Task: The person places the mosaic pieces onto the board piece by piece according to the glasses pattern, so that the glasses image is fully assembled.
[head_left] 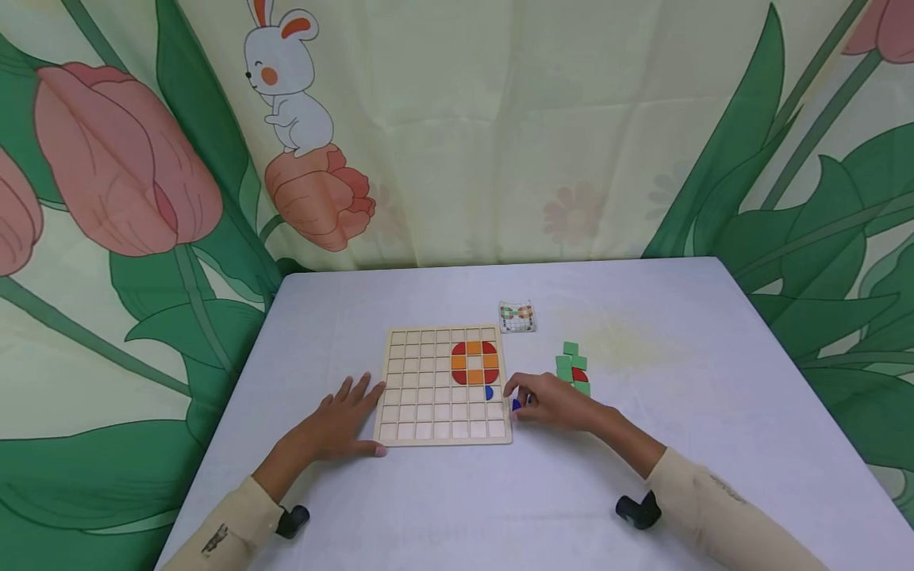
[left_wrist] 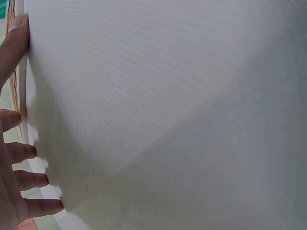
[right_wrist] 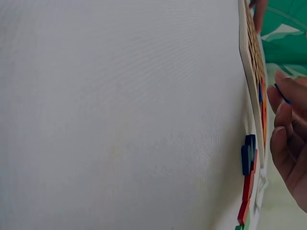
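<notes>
A wooden grid board [head_left: 421,406] lies on the table. Red quarter-round pieces and orange squares [head_left: 474,347] form a ring in its upper right, and a blue rounded piece [head_left: 489,392] sits in a cell below them. My left hand [head_left: 341,424] rests with spread fingers at the board's left edge. Just off the right edge, my right hand [head_left: 553,403] pinches a small blue piece [head_left: 516,404] between thumb and index finger. In the right wrist view, that hand [right_wrist: 292,129] is raised beside the board, near more blue pieces [right_wrist: 246,158] on the table.
Several green squares [head_left: 564,362] with a red quarter-round piece [head_left: 579,375] lie right of the board. A small printed pattern card [head_left: 517,317] lies behind its upper right corner. A white cloth covers the table [head_left: 457,507]; a printed curtain [head_left: 457,143] hangs behind.
</notes>
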A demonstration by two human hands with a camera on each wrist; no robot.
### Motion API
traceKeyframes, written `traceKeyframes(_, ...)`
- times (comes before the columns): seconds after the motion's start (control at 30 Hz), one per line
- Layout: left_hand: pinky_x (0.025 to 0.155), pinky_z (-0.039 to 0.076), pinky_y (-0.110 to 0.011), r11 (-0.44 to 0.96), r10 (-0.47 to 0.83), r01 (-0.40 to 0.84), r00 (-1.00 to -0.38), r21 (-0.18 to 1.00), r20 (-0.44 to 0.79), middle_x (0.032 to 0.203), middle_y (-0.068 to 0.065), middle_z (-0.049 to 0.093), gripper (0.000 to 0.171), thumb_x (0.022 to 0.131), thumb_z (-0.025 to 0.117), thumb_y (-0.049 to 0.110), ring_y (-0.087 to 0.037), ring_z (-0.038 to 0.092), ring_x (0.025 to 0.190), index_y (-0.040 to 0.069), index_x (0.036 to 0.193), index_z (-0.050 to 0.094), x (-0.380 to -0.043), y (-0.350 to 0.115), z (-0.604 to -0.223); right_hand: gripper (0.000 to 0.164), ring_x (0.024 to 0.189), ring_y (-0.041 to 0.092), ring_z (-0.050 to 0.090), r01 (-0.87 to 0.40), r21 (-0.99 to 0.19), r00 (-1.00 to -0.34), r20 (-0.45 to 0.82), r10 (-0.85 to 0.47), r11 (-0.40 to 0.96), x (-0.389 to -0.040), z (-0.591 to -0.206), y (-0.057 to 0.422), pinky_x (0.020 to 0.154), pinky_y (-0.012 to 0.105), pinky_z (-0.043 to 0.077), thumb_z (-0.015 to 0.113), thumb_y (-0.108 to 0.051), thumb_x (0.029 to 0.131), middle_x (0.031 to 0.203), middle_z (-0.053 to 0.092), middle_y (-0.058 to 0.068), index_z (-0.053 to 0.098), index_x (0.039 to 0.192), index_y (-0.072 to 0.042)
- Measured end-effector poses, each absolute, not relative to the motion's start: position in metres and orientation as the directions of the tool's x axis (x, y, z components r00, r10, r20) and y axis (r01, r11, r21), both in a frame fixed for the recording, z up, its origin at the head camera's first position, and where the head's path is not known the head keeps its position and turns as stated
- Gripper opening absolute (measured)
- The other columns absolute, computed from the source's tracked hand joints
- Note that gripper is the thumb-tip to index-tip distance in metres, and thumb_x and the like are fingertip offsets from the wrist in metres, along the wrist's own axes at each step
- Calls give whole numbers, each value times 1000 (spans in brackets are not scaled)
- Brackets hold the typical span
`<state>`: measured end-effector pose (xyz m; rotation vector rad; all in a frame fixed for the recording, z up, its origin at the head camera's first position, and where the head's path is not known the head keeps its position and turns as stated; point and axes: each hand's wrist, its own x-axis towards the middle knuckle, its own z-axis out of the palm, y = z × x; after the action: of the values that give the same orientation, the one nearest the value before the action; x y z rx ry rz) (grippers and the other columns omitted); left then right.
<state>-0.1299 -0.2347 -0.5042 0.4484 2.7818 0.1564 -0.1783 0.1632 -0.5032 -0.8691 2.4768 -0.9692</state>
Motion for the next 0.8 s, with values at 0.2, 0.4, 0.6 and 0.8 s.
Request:
traceKeyframes(0.2,110,28,-72,946,319,286,-902,152,-291,165,-23,20,111,76,71,71,-52,17,150,12,160,27,-129,-234,-502,23,75,10,55,-381,-717,-776,-96,-623,584,-179,-509,153,63,19,47,80,-26,87,81,63,-11,72,106,-17)
traceKeyframes(0.4,111,28,-72,948,313,278,-902,153,-297,165,-22,20,111,76,72,70,-52,17,150,13,160,27,-128,-232,-500,25,77,13,54,-327,-745,-781,-133,-610,582,-180,-512,148,61,20,45,78,-21,88,92,70,-10,77,113,-18)
traceKeyframes(0.6,111,28,-72,948,315,280,-900,153,-302,166,-22,19,111,76,72,70,-52,16,150,12,160,26,-129,-233,-500,26,77,13,55,-300,-755,-783,-154,-603,583,-180,-513,142,60,21,47,81,-21,86,88,68,-11,78,112,-16)
traceKeyframes(0.8,110,28,-73,946,319,282,-901,161,-293,166,-22,19,111,76,72,71,-52,16,150,13,160,26,-129,-234,-502,25,76,9,56,-367,-710,-787,-107,-608,601,-179,-515,136,63,21,48,81,-25,86,81,65,-14,78,109,-17)
